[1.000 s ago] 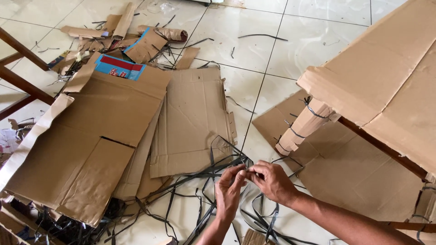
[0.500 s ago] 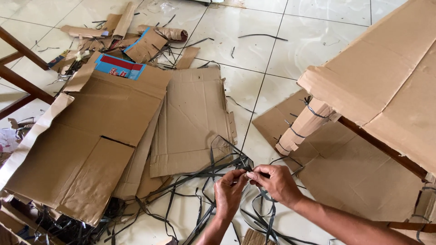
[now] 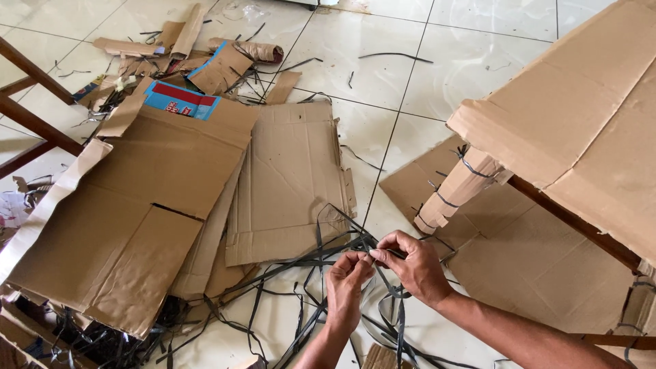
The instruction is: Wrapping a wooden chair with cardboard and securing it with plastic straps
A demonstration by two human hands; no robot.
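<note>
Now, two hands: left hand (image 3: 346, 283) and right hand (image 3: 408, 263) pinch one black strap (image 3: 383, 254), fingertips touching | both hands higher than half a second ago | strap tangle beneath | flat cardboard sheet (image 3: 287, 181) beyond | blue-red box panel (image 3: 179, 100) farther left of sheet
</note>
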